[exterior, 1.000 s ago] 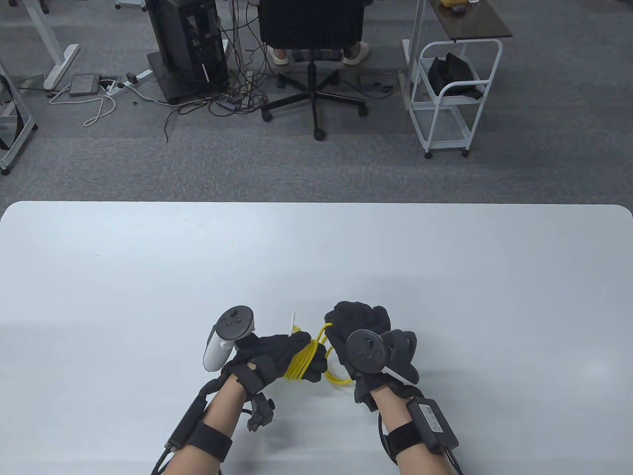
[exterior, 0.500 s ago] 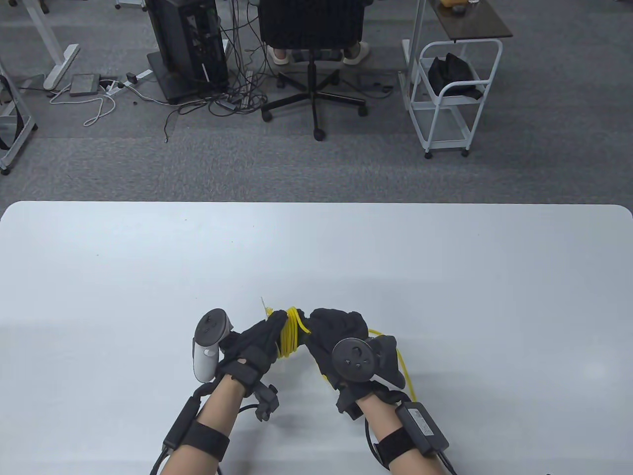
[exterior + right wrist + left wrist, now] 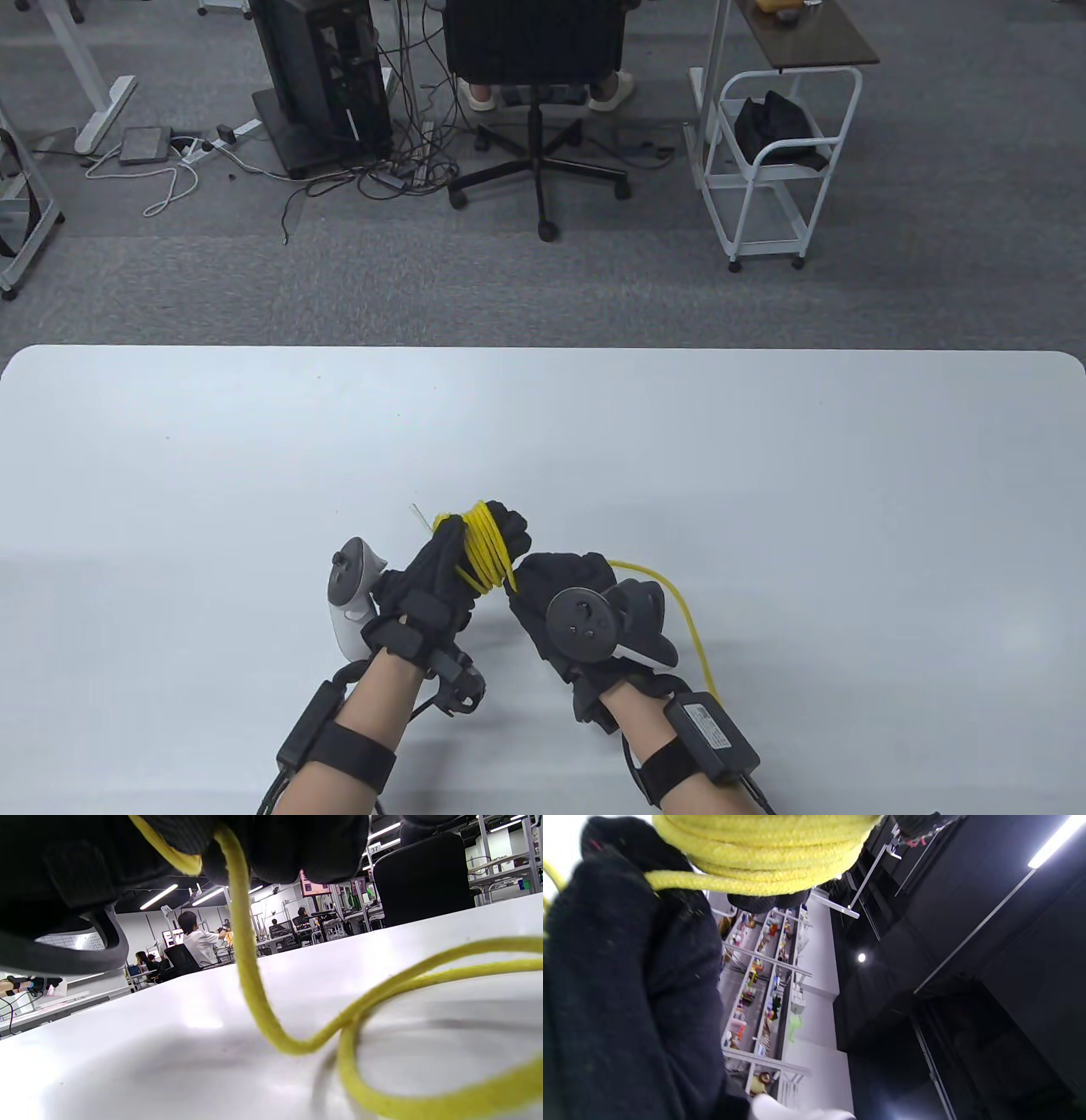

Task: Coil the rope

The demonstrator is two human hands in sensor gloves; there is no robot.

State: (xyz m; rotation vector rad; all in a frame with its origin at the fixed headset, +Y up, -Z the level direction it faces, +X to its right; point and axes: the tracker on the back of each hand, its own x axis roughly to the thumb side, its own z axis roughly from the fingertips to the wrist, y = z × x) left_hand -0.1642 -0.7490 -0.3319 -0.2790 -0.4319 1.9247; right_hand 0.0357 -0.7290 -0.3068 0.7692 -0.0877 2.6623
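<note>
A yellow rope (image 3: 479, 543) is wound in several turns around the fingers of my left hand (image 3: 462, 556), which is raised over the near middle of the white table (image 3: 254, 441). The turns show close up in the left wrist view (image 3: 763, 853). A clear-tipped rope end (image 3: 418, 513) sticks out at the far left of the coil. My right hand (image 3: 551, 594) grips the free strand just right of the coil. The loose rope (image 3: 691, 628) trails from that hand back toward my right wrist. In the right wrist view the loose rope (image 3: 254, 984) hangs from my fingers and loops on the table.
Beyond the table's far edge lie grey carpet, an office chair (image 3: 534, 51), a black computer tower (image 3: 322, 76) with tangled cables, and a white wire cart (image 3: 772, 161). Wrist camera units and cables are strapped to both forearms.
Both hands moved left and slightly away from me. My left hand turned, bringing the coil to its far side. My right hand drew the strand around, and the loose tail now trails right.
</note>
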